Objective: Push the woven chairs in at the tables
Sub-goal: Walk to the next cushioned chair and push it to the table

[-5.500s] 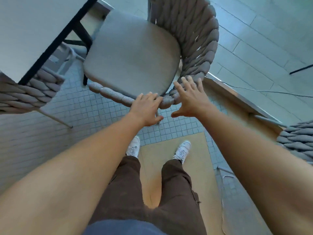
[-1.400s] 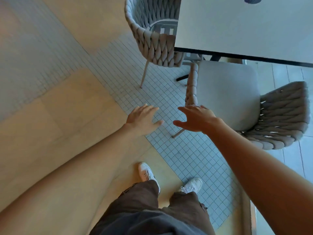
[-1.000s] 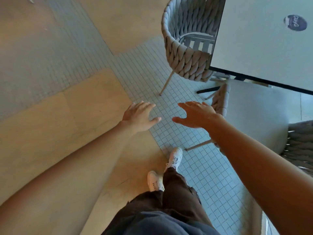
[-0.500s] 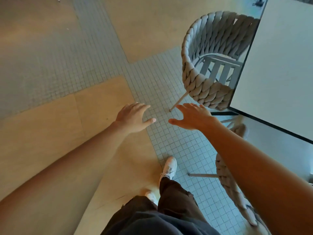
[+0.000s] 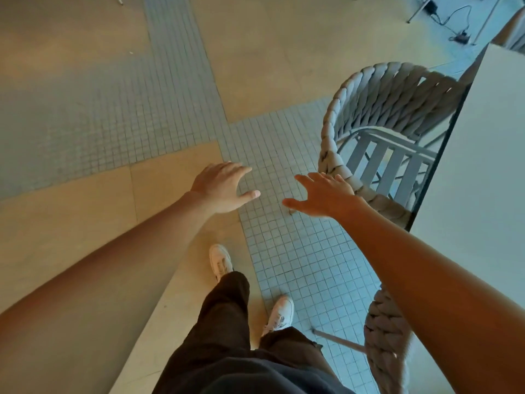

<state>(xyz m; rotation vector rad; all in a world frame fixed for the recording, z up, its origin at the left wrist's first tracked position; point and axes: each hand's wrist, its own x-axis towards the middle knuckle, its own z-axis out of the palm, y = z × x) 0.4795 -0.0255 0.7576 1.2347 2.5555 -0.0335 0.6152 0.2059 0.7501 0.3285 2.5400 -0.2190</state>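
A grey woven chair [image 5: 377, 103] with a slatted seat and no cushion stands at the right, its seat partly under the white table [image 5: 480, 177]. My right hand [image 5: 321, 194] is open, palm down, its fingertips next to the chair's braided rim; I cannot tell whether they touch it. My left hand [image 5: 221, 187] is open over the small-tile floor, apart from the chair. A second woven chair [image 5: 389, 336] shows at the lower right, partly hidden by my right forearm.
Beige slabs and bands of small grey tiles make up the floor [image 5: 113, 115], open to the left. My legs and white shoes [image 5: 220, 261] are below. Cables and thin metal legs [image 5: 454, 21] lie at the far top right.
I have walked away from the cushioned chair and along the table. The slatted chair has come closer and my right hand now reaches its rim.
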